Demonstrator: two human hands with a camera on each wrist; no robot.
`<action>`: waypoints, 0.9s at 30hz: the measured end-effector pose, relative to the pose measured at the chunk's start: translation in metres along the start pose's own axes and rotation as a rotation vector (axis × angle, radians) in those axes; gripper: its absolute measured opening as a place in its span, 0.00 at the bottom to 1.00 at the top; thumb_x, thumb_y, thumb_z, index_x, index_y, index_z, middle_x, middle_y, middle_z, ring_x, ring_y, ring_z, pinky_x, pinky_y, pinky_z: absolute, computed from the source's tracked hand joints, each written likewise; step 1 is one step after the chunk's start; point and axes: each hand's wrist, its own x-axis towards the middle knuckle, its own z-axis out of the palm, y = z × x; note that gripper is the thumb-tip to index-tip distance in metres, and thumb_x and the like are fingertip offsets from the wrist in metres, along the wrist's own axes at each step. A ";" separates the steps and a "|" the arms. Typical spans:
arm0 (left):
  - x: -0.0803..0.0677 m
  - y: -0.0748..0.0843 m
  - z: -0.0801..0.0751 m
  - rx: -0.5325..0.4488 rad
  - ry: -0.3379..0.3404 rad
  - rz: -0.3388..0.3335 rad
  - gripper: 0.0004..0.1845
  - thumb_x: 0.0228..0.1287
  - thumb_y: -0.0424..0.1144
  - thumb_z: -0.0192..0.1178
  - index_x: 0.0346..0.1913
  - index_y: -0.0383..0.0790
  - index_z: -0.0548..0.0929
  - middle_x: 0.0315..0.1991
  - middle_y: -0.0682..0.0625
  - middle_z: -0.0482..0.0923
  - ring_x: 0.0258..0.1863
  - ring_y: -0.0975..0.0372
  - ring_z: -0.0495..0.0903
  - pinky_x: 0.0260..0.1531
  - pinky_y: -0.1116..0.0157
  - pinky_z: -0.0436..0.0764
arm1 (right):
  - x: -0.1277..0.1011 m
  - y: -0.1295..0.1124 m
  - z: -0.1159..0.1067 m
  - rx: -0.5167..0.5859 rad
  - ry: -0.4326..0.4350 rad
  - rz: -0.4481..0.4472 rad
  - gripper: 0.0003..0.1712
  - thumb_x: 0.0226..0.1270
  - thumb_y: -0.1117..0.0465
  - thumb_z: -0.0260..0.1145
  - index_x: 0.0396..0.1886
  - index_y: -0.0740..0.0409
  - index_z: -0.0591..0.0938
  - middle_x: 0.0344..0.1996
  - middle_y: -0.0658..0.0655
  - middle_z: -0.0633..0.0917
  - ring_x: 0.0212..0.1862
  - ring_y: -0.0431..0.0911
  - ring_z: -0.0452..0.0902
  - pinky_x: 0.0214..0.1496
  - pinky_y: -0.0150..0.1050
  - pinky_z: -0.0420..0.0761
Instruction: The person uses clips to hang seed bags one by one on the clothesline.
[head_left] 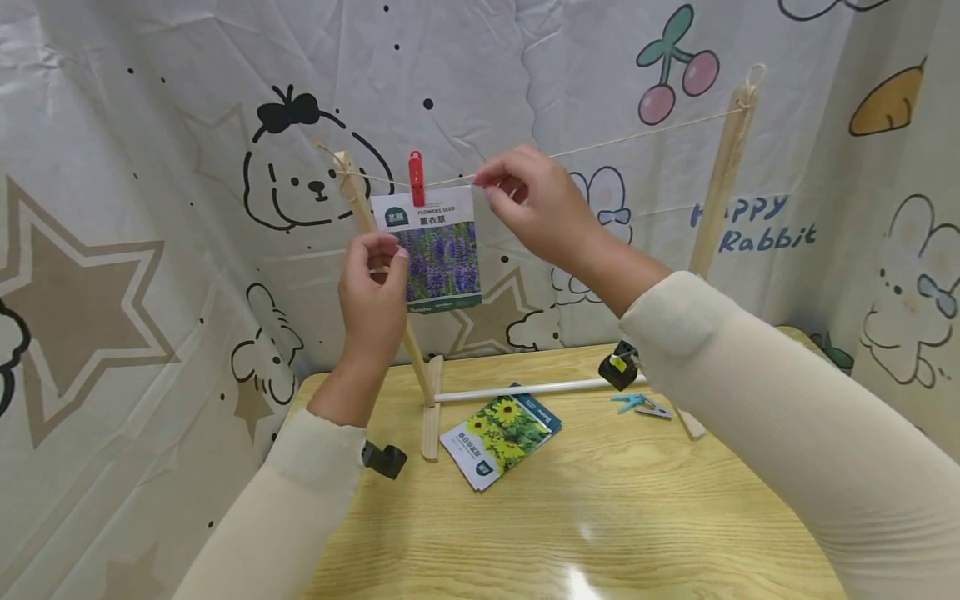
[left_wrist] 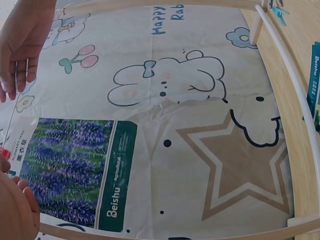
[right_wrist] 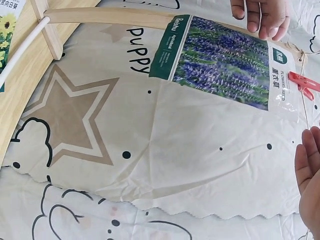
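A lavender seed packet (head_left: 438, 250) (left_wrist: 70, 170) (right_wrist: 220, 60) hangs from a string (head_left: 637, 133) under a red clothespin (head_left: 416, 177) (right_wrist: 302, 82). The string runs between two slanted wooden posts of a small rack. My left hand (head_left: 372, 292) (right_wrist: 260, 15) is at the packet's left edge, beside the left post (head_left: 352, 187). Its fingers are curled, and what they grip is hidden. My right hand (head_left: 525, 200) (left_wrist: 22, 45) is raised to the right of the clothespin, thumb and forefinger pinching the string.
Sunflower seed packets (head_left: 501, 433) lie on the wooden table (head_left: 600, 517) in front of the rack's white crossbar (head_left: 525, 389). A blue and a grey clothespin (head_left: 637, 404) lie near the right post (head_left: 720, 183). A cartoon-printed cloth hangs behind and at both sides.
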 end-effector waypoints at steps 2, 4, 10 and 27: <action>-0.001 0.001 0.000 -0.004 -0.006 -0.007 0.11 0.76 0.37 0.54 0.54 0.36 0.76 0.44 0.52 0.73 0.42 0.66 0.72 0.44 0.68 0.73 | -0.003 0.002 -0.001 0.000 -0.001 0.004 0.12 0.75 0.66 0.56 0.50 0.61 0.83 0.46 0.57 0.81 0.46 0.44 0.75 0.51 0.35 0.78; -0.002 0.001 0.000 -0.005 -0.010 -0.014 0.10 0.76 0.37 0.54 0.54 0.36 0.76 0.43 0.52 0.73 0.42 0.66 0.72 0.44 0.67 0.73 | -0.005 0.004 -0.001 -0.008 0.000 0.003 0.12 0.75 0.66 0.57 0.51 0.61 0.83 0.46 0.57 0.81 0.45 0.44 0.75 0.51 0.35 0.78; -0.006 0.002 0.001 -0.021 -0.036 -0.037 0.11 0.76 0.38 0.55 0.54 0.36 0.76 0.44 0.51 0.74 0.42 0.65 0.73 0.43 0.68 0.74 | -0.012 0.009 -0.004 -0.020 -0.001 0.000 0.12 0.76 0.64 0.58 0.51 0.61 0.83 0.48 0.57 0.82 0.47 0.45 0.76 0.51 0.36 0.78; -0.017 -0.009 0.008 -0.033 -0.086 -0.066 0.11 0.75 0.39 0.56 0.54 0.39 0.77 0.46 0.48 0.77 0.43 0.63 0.75 0.45 0.65 0.75 | -0.034 0.027 -0.010 -0.056 0.002 0.037 0.11 0.76 0.62 0.58 0.51 0.59 0.84 0.47 0.56 0.82 0.47 0.45 0.76 0.50 0.39 0.78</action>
